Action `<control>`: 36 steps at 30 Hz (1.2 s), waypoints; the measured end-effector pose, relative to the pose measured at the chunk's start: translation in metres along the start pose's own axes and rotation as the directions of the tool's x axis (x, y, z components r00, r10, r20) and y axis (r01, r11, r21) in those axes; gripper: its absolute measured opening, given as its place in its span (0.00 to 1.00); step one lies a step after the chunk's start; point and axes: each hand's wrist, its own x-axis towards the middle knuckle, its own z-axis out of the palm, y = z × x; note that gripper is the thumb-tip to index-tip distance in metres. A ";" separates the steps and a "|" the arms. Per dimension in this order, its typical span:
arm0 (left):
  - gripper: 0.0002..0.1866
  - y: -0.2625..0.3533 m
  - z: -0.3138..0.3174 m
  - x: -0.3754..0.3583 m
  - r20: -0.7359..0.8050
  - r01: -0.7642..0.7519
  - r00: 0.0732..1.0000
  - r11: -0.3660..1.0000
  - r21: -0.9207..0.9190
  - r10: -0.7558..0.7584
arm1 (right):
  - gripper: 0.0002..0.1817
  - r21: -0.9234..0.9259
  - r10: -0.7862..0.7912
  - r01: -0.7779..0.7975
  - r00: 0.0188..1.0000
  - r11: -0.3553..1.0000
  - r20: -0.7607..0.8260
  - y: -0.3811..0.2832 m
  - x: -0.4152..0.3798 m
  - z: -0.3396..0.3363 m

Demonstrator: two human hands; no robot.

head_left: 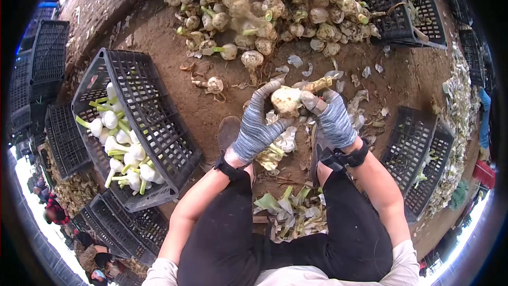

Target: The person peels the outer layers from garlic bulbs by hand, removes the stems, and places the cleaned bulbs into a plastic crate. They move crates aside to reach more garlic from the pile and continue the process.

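Observation:
Between my two hands, above the dirt floor, is a dirty garlic bulb [286, 100] with its stem slanting up to the right. My left hand [258, 127], in a grey striped glove, grips the bulb's left side. Gloved the same way, my right hand [334, 119] closes on its right side by the stem; whether it also holds a small tool is hidden. Peeled skins and stem scraps [286, 212] lie between my legs. Just beyond my hands, a loose garlic bulb [252, 60] lies at the edge of a large pile of unpeeled garlic [275, 5].
To the left, a tilted black crate [159, 122] contains clean white garlic with trimmed stems [127, 148]. Other black crates stand at the right [407, 148], top right [383, 10] and far left [50, 53]. Other people [55, 212] are at the lower left edge.

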 end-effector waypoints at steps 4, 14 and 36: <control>0.39 0.002 -0.001 -0.001 0.021 0.024 1.000 0.999 -0.040 -0.024 | 0.19 0.045 0.051 -0.052 0.999 0.998 0.012 -0.007 -0.002 -0.001; 0.28 0.001 -0.009 -0.002 0.161 0.441 0.895 0.772 -0.458 -0.416 | 0.16 -0.094 -0.086 0.091 0.995 0.991 0.056 0.016 -0.002 -0.022; 0.29 0.012 0.009 0.002 0.076 0.448 0.851 0.642 -0.622 -0.519 | 0.15 -0.025 -0.034 0.036 0.995 0.999 0.091 -0.010 -0.008 -0.004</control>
